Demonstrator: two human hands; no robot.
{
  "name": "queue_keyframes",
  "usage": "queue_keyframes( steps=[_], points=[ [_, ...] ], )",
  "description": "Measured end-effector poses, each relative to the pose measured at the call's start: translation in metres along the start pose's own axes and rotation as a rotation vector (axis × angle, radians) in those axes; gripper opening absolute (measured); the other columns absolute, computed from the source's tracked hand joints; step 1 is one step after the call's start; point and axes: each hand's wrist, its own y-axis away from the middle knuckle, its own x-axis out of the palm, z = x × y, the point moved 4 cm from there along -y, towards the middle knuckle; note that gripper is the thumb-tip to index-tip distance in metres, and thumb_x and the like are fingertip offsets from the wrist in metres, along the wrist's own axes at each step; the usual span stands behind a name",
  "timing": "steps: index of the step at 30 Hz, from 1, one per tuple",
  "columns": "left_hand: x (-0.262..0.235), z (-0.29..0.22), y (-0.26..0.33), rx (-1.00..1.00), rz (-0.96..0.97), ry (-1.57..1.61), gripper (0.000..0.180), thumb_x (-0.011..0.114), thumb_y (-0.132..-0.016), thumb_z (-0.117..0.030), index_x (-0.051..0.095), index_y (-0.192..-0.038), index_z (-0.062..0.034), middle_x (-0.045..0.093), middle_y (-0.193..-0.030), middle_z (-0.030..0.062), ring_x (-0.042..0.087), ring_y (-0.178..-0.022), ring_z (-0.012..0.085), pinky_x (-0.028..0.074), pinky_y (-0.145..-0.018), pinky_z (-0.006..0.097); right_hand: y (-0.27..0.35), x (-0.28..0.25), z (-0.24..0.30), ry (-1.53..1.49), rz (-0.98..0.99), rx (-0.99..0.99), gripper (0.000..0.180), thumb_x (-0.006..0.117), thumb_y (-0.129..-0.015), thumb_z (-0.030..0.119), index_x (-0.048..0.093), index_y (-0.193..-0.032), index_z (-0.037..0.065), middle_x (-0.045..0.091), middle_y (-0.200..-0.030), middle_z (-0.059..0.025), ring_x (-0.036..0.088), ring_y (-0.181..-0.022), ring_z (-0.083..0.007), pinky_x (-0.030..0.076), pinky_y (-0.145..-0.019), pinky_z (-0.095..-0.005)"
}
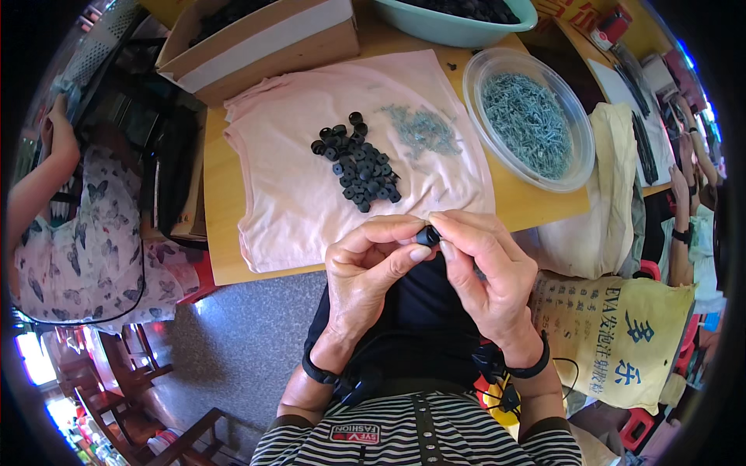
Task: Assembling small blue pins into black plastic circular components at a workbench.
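Both hands meet above my lap, just off the table's front edge. Between the thumb and fingers of my left hand (378,247) is a small round black cap (427,236). My right hand (486,264) pinches at the same cap from the other side; whether its fingertips also hold a screw is too small to tell. Beyond them, on a pink cloth (287,155), lies a heap of similar black caps (359,167), some with their hollow side up. To the heap's right is a loose scatter of small silvery screws (423,130).
A round clear tub (528,124) full of screws stands at the table's right. At the back are a cardboard box (272,46) and a pale green basin (466,27), both holding black pieces. A yellow sack (614,338) lies to my right. Other people sit at both sides.
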Motion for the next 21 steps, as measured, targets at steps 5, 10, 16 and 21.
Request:
queue_keyframes(
  steps=[5, 10, 16, 21],
  points=[
    [0.002, 0.003, 0.001, -0.109, -0.071, 0.049, 0.022, 0.068, -0.076, 0.007, 0.064, -0.098, 0.0021, 0.064, -0.103, 0.0129, 0.063, -0.089, 0.0171, 0.052, -0.084, 0.03, 0.001, 0.006, -0.005, 0.042, -0.033, -0.008, 0.043, 0.069, -0.066, -0.008, 0.061, -0.108, -0.001, 0.063, -0.098, -0.0124, 0.062, -0.082, -0.0243, 0.052, -0.071, -0.0303],
    [0.003, 0.005, 0.002, -0.086, -0.079, 0.077, 0.019, 0.069, -0.076, 0.007, 0.065, -0.094, 0.0008, 0.065, -0.102, 0.0128, 0.062, -0.094, 0.0164, 0.05, -0.086, 0.03, 0.0, 0.01, -0.009, 0.109, -0.068, -0.044, 0.042, 0.071, -0.063, -0.01, 0.062, -0.103, -0.001, 0.063, -0.093, -0.0115, 0.061, -0.078, -0.0231, 0.051, -0.066, -0.03],
    [-0.003, 0.008, 0.004, -0.089, -0.096, 0.109, 0.016, 0.069, -0.076, 0.007, 0.066, -0.091, 0.0, 0.064, -0.104, 0.0123, 0.061, -0.095, 0.0165, 0.049, -0.087, 0.03, -0.005, 0.012, -0.006, 0.067, -0.06, -0.053, 0.037, 0.071, -0.062, -0.01, 0.064, -0.097, -0.001, 0.065, -0.089, -0.0108, 0.062, -0.075, -0.0234, 0.05, -0.065, -0.0298],
    [0.003, 0.01, -0.002, -0.093, -0.087, 0.171, 0.017, 0.068, -0.077, 0.007, 0.066, -0.092, -0.0002, 0.064, -0.104, 0.0126, 0.061, -0.094, 0.0165, 0.049, -0.086, 0.03, -0.012, 0.007, -0.007, 0.091, -0.021, -0.062, 0.034, 0.071, -0.062, -0.01, 0.064, -0.094, -0.002, 0.066, -0.09, -0.0118, 0.063, -0.074, -0.0229, 0.051, -0.064, -0.0293]
  ],
)
